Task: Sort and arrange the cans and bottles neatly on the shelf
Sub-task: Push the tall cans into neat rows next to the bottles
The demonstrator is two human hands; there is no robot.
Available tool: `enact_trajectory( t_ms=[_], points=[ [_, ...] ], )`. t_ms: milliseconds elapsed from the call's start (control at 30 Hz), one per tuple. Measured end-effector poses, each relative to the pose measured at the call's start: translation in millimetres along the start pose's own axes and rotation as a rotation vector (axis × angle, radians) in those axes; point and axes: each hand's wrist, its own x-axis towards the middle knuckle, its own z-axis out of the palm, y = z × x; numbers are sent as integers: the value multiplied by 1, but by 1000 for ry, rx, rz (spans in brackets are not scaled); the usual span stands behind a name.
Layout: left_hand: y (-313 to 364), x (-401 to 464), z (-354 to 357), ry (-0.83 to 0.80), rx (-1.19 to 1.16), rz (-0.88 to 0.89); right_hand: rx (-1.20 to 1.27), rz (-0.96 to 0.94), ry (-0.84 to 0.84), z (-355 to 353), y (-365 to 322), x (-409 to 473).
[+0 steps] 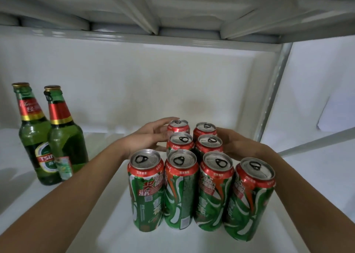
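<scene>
A white shelf (307, 176) fills the view, with the ribbed grey underside of the upper shelf (172, 8) above it and a grey metal upright (276, 91) at its right rear corner.

Toward the left edge of the shelf stand two green glass bottles with red-and-gold neck bands and gold caps: the left bottle (32, 133) and the right bottle (65, 135), upright and touching, the right one slightly nearer the front.

At the middle of the shelf is a block of eight upright red-and-green cans with silver tops. The front row has four side by side: the front left can (146, 191), the second front can (180, 191), the third front can (213, 193) and the front right can (249, 201). Behind them come the middle left can (179, 142) and the middle right can (208, 144), then the back left can (177, 126) and the back right can (204, 128) nearest the rear edge.

The left hand (151, 135) lies against the left side of the two rear left cans, fingers straight and together, reaching to the back left can. The right hand (236, 143) presses the right side of the rear right cans; its fingers are mostly hidden behind the cans, so they seem flat rather than curled.
</scene>
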Motion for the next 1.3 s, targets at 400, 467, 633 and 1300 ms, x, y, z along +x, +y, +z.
enact_trajectory(
  t_ms=[400,467,633,1300],
  points=[
    [-4,-105,-32,220,71,136,-96,-91,261,-4,1,-96],
    [-3,-116,-31,198,77,134,-103,-67,311,2,2,-112],
    [2,-122,-12,203,16,109,-79,-64,333,25,0,-126],
    [-11,-119,81,556,-595,-154,761,21,730,112,-6,-108]
  ],
)
